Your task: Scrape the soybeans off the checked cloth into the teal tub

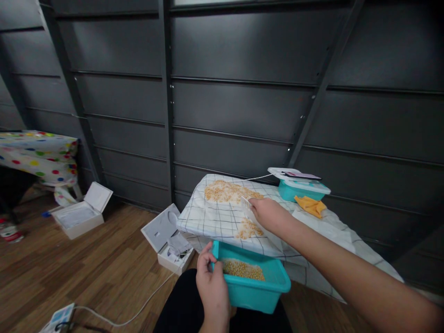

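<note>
My left hand (pixel 212 282) grips the left end of a teal plastic bin (pixel 256 296), held below the front edge of the table. Yellow soybeans (pixel 243 269) cover part of its bottom. Over the tabletop, my right hand (pixel 265 212) is closed on a thin white flat piece (pixel 247 203), its kind hard to tell. A wide heap of soybeans mixed with pale grains (pixel 225 190) lies on the checked cloth (pixel 211 219) beyond that hand. A smaller pile of soybeans (pixel 249 229) sits nearer the table's front edge, just above the bin.
A second teal bin (pixel 298 192) with a white lid and a dark flat device (pixel 301 175) on top stands at the right rear. Beside it lies an orange cloth (pixel 310 206). Open white boxes (pixel 175 245) and a white cable (pixel 138 314) are on the wooden floor.
</note>
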Motion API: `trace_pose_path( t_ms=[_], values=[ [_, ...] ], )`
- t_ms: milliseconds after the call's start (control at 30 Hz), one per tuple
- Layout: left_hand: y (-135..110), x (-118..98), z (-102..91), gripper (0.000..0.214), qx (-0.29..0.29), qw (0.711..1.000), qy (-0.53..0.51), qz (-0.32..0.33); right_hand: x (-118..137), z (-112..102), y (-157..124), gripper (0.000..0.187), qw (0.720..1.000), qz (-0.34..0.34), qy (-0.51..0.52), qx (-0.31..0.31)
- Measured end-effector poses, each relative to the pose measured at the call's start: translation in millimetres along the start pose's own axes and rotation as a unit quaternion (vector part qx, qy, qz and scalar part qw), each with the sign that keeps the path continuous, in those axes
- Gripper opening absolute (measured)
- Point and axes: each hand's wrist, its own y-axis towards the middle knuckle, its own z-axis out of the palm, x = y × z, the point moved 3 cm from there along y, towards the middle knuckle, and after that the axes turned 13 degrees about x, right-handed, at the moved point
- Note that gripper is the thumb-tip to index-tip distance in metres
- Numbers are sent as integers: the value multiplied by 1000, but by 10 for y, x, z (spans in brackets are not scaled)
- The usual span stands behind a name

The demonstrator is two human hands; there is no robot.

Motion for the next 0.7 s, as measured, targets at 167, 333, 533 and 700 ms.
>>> trace_pose_path(
  t_ms=[167, 333, 533, 700],
  values=[
    [-8, 3, 2, 11, 5, 1000, 3, 1, -1, 36, -13, 30, 1000, -14, -2, -4],
    [15, -21, 5, 11, 0, 1000, 25, -4, -8, 71, -55, 30, 998, -56, 27, -21],
    [18, -26, 5, 11, 5, 1000, 24, -9, 37, 62, -94, 32, 998, -55, 18, -15],
    [-1, -35, 17, 11, 9, 1000, 23, -6, 108, -15, -105, 34, 1000, -20, 9, -7]
  ],
)
